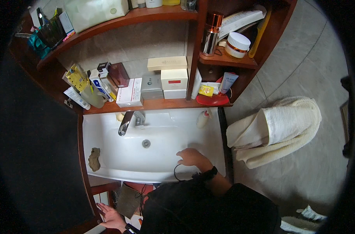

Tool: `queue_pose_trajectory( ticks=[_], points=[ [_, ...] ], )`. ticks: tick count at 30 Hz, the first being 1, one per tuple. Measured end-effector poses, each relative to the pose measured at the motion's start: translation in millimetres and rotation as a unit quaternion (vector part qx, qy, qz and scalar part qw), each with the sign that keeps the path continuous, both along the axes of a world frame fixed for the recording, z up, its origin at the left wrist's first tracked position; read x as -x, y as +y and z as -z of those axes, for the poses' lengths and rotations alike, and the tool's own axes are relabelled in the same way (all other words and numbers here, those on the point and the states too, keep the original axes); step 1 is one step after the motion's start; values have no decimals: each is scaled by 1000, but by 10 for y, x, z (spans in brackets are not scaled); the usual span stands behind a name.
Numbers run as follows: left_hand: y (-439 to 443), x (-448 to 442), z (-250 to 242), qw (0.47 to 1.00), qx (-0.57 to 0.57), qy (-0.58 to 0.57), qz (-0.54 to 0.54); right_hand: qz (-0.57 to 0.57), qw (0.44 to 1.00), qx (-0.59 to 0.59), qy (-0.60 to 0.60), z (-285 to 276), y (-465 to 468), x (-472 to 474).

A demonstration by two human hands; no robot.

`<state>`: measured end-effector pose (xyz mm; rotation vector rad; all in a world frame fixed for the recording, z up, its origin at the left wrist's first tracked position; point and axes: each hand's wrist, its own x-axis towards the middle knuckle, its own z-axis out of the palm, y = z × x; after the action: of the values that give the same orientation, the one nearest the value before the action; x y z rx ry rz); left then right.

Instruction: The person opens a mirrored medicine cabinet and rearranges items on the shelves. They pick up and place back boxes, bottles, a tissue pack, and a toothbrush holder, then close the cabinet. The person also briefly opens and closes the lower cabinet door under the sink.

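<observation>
My left hand (pixel 110 217) is at the lower left with its fingers spread. Its fingertips are beside the wooden edge (pixel 93 201) of a dark-faced cabinet door; whether they touch cannot be told. Over the right part of a white ceramic washbasin (pixel 163 159) is my right hand (pixel 192 158), loosely curled, thumb and forefinger apart, nothing visible in it. A thin black cord (pixel 175 172) loops beneath that hand. The basin has a chrome faucet (pixel 126 124) and a round metal drain (pixel 146 143). A crumpled brown cloth (pixel 94 159) lies on the basin's left rim.
A pump bottle (pixel 202 119) stands at the basin's back right. Wooden shelves (pixel 154 103) above hold boxes, tubes and a cup (pixel 92 95). Cream towels (pixel 285 128) hang at right. Below the basin is an open cabinet space holding a brown board-like item (pixel 128 199) and cords.
</observation>
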<state>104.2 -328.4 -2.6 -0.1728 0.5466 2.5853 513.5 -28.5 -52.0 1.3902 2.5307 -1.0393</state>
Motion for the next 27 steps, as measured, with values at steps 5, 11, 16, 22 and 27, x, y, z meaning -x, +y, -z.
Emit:
queue_pose_trajectory(
  ticks=[5,11,16,22,27],
  points=[
    [-303,-227,269,940,-42,161,298,-12,999,31,-26,58,-27,-92],
    [-699,326,886,849,-105,153,494,4,999,5,33,40,-89,-190],
    [-610,443,1015,782,320,161,510,-2,999,27,27,-6,-105,-222],
    [639,-173,557,611,242,261,707,27,995,10,92,50,-236,-313],
    [1615,-932,341,657,132,141,729,50,994,44,89,37,-355,-454]
  ],
)
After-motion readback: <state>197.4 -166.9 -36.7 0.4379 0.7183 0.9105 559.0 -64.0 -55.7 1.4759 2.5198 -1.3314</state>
